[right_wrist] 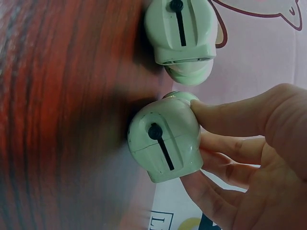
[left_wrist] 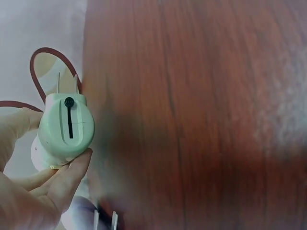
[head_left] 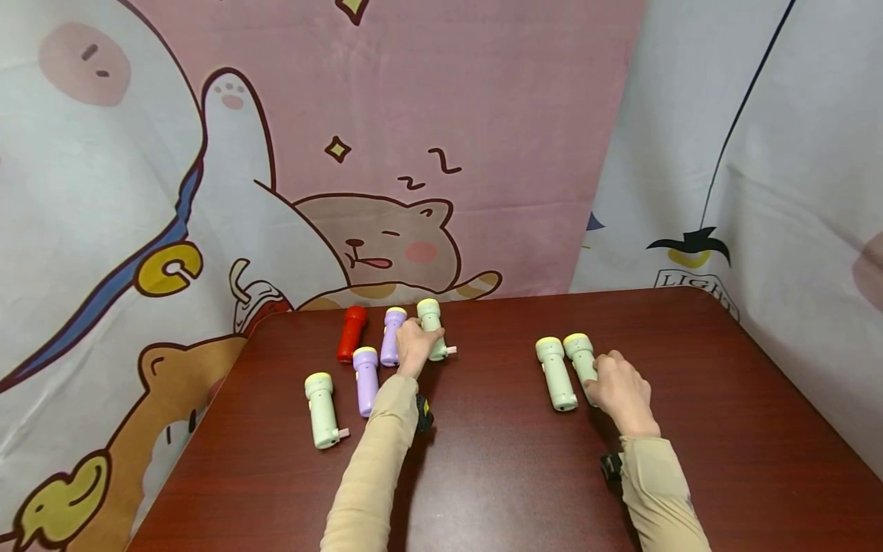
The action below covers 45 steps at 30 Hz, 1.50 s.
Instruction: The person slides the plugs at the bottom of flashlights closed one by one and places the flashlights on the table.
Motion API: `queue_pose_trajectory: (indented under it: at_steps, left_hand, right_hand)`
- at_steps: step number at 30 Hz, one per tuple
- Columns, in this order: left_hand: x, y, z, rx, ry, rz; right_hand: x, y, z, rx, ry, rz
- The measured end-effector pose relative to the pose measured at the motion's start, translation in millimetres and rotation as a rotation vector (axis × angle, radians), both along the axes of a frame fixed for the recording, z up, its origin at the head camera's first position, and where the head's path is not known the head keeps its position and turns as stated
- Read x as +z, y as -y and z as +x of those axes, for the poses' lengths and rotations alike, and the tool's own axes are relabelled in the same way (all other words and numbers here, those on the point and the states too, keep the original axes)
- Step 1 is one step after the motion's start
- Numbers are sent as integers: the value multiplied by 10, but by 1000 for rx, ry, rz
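Holding a smooth green flashlight (left_wrist: 79, 127) with metal prongs (left_wrist: 67, 85) in the left hand (head_left: 414, 346), near the back of the streaky surface (head_left: 490, 437). Pinching a rounded green flashlight (right_wrist: 163, 143) in the right hand (head_left: 621, 389), beside its twin (head_left: 556, 374).

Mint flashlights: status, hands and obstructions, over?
Left hand grips mint flashlight, prongs out. Right hand grips second mint flashlight, no prongs showing. Close by: far purple flashlight at left, third mint flashlight at right.

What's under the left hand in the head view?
The left hand grips a pale green flashlight; its yellow-rimmed head and pronged end show past the hand. Part of its body is covered, and the tabletop directly beneath the hand can't be seen.
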State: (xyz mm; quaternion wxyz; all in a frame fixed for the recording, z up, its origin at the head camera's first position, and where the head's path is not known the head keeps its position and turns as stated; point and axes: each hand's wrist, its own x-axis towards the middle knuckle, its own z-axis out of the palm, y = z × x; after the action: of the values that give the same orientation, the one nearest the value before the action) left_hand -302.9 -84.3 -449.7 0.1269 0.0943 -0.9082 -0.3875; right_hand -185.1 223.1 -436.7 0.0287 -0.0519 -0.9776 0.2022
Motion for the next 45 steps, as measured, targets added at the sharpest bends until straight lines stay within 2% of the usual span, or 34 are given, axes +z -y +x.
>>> queue_pose_trajectory:
  at_steps: [9,21,31,45]
  left_hand:
    - [84,-63,68,-6,-52,52]
    - [217,-145,215,-17,-113,145]
    - [266,-196,325,-10,-74,227]
    - [267,-227,425,8,-77,285]
  right_hand:
    - [-1,-3,0,1,-21,0]
    - [-4,-5,3,-1,-16,-4]
    - [-2,-4,3,-1,-6,-4]
    - [-11,0,3,-8,-20,-8]
